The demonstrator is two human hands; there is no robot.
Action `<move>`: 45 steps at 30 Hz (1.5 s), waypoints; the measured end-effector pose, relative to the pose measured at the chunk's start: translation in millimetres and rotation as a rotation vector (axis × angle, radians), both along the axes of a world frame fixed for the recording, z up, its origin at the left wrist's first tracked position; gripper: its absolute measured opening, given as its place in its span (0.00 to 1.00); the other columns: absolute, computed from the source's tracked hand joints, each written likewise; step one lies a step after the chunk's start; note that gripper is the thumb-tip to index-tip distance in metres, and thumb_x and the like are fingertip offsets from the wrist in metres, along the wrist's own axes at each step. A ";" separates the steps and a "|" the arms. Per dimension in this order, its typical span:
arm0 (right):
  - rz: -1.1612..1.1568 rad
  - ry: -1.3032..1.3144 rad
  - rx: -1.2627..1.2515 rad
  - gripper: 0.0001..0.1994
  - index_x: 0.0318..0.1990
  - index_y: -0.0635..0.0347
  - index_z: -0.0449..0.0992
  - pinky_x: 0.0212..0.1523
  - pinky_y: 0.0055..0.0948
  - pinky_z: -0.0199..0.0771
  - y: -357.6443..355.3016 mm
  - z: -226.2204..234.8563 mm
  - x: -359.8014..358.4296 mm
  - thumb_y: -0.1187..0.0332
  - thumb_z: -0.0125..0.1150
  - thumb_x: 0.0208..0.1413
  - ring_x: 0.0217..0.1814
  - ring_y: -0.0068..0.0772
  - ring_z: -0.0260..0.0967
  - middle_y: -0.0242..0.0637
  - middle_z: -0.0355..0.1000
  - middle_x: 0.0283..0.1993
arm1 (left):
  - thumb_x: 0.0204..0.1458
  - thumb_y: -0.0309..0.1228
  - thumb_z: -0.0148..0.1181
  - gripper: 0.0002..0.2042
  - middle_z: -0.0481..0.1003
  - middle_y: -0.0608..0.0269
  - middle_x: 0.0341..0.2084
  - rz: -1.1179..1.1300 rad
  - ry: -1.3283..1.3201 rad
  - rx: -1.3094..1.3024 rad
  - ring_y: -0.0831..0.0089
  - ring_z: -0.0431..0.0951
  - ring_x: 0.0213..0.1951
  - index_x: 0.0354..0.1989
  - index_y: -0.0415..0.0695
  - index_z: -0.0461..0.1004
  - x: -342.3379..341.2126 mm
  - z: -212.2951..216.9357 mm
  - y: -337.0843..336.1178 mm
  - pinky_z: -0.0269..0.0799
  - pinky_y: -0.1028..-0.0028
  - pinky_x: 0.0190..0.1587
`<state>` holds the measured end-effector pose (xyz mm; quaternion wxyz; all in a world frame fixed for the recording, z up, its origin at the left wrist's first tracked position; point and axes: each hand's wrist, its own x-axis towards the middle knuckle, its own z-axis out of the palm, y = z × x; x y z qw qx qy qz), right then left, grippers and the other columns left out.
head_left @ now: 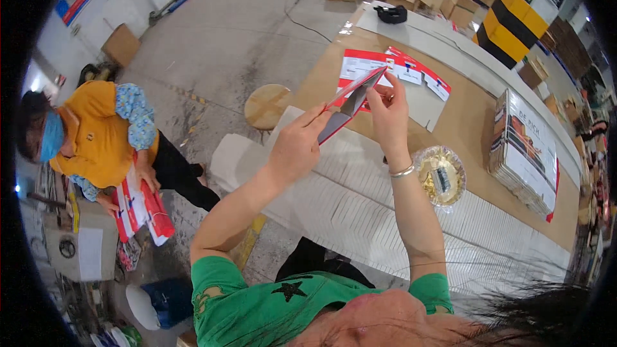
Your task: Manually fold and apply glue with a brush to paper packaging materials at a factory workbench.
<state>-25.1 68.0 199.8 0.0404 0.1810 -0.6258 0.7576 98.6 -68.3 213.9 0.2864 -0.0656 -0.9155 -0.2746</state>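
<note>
Above the ribbed white sheet, left hand and right hand both pinching a flat glossy red-and-grey carton

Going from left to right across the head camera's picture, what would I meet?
A seated person in a yellow top → round wooden stool → left hand → flat red-and-white card package → right hand → round clear plastic tub → stack of printed flat cartons.

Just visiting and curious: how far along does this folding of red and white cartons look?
Nothing finished shows. In hand: the left hand and right hand hold one flat red and white carton raised above the table. Left: more flat cartons lie on the table, and a tall stack of printed sheets waits at the right.
</note>
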 end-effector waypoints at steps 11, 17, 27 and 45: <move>-0.115 0.650 0.239 0.06 0.34 0.64 0.71 0.29 0.30 0.70 -40.7 51.8 70.3 0.79 0.52 0.46 0.31 0.39 0.68 0.45 0.67 0.42 | 0.40 0.14 0.45 0.21 0.72 0.48 0.45 0.240 0.112 0.061 0.53 0.73 0.45 0.47 0.35 0.70 105.8 56.9 -4.0 0.69 0.66 0.48; 0.149 0.740 0.183 0.04 0.31 0.65 0.71 0.34 0.39 0.68 -79.2 96.8 134.2 0.78 0.51 0.46 0.33 0.49 0.67 0.49 0.68 0.37 | 0.42 0.16 0.44 0.27 0.72 0.43 0.44 0.477 0.041 0.084 0.51 0.73 0.44 0.56 0.40 0.61 188.0 112.5 4.3 0.68 0.64 0.47; 0.829 0.852 0.110 0.11 0.31 0.64 0.75 0.34 0.36 0.70 -101.4 84.3 291.9 0.66 0.63 0.42 0.31 0.43 0.68 0.44 0.69 0.33 | 0.42 0.22 0.44 0.18 0.72 0.37 0.34 0.940 -0.301 0.125 0.46 0.71 0.41 0.45 0.37 0.67 336.3 98.2 32.8 0.65 0.58 0.43; 1.253 1.254 0.571 0.09 0.22 0.68 0.75 0.36 0.44 0.71 -137.5 -52.3 401.7 0.68 0.58 0.40 0.32 0.54 0.70 0.55 0.70 0.29 | 0.37 0.20 0.51 0.21 0.76 0.56 0.32 1.130 0.103 0.968 0.67 0.74 0.36 0.45 0.37 0.72 420.0 -98.6 50.9 0.67 0.71 0.41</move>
